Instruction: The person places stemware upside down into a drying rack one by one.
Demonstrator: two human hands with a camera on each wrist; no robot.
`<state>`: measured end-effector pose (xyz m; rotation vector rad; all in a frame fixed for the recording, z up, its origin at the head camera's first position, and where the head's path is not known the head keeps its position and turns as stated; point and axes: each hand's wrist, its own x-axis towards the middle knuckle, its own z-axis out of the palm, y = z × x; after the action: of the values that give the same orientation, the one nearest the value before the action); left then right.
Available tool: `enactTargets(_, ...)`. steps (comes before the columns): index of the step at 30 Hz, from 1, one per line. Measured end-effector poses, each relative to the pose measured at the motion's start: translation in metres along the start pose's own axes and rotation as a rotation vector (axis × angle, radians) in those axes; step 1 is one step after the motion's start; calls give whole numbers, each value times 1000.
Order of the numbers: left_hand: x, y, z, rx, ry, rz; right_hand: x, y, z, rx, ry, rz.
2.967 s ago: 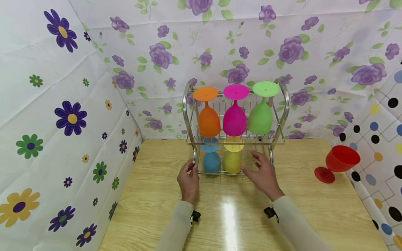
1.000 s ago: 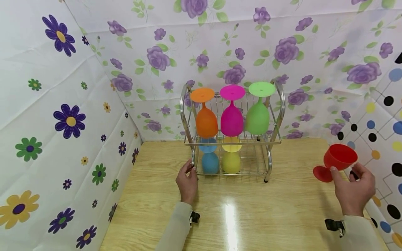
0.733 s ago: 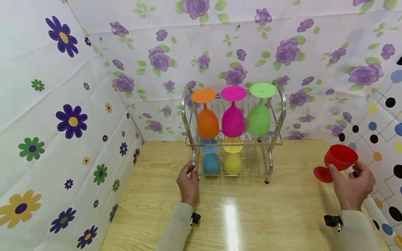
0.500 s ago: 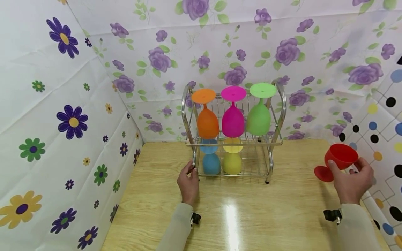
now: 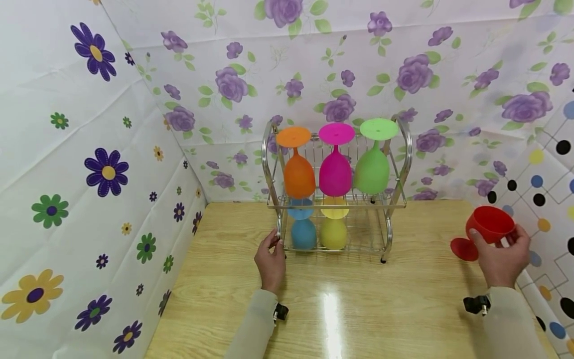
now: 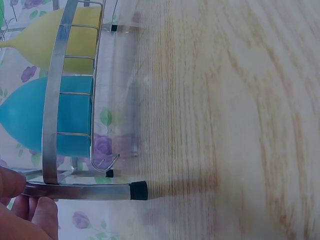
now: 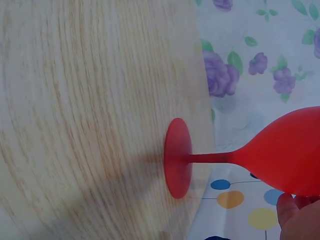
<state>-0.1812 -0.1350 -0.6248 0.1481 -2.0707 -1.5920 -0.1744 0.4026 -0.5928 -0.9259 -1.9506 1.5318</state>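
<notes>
The red wine glass [image 5: 490, 224] stands upright at the table's right side, its foot apparently on the wood. My right hand [image 5: 503, 259] holds its bowl, with the thumb on the near left side and the fingers round the right. In the right wrist view only fingertips [image 7: 290, 207] show against the red bowl [image 7: 287, 150]. My left hand [image 5: 271, 262] grips the left front post of a two-tier metal rack [image 5: 389, 239]; the left wrist view shows thumb and fingers pinching that leg [image 6: 90, 191].
Upside-down orange [image 5: 299, 174], magenta [image 5: 335, 174] and green [image 5: 372, 172] glasses fill the upper tier. Below are a blue glass [image 5: 304, 234] and a yellow glass [image 5: 334, 233], with a gap to their right. Patterned sheets surround the wooden table [image 5: 215, 309].
My right hand has moved from beside the yellow glass on the rack to the red glass and closed round its bowl. The left hand stays on the rack post.
</notes>
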Motion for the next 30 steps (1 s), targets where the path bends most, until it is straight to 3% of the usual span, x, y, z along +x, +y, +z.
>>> enactTargets(17,-2,3,1,-21,-5,-7,6,10,1,31,12,8)
enactTargets(24,0,2,-1,7,-1,-8,-9,0,3,31,-23,-10)
enactTargets(30,1,7,-3,-2,-19,-66,-27,-17,-1,-23,-61,-83)
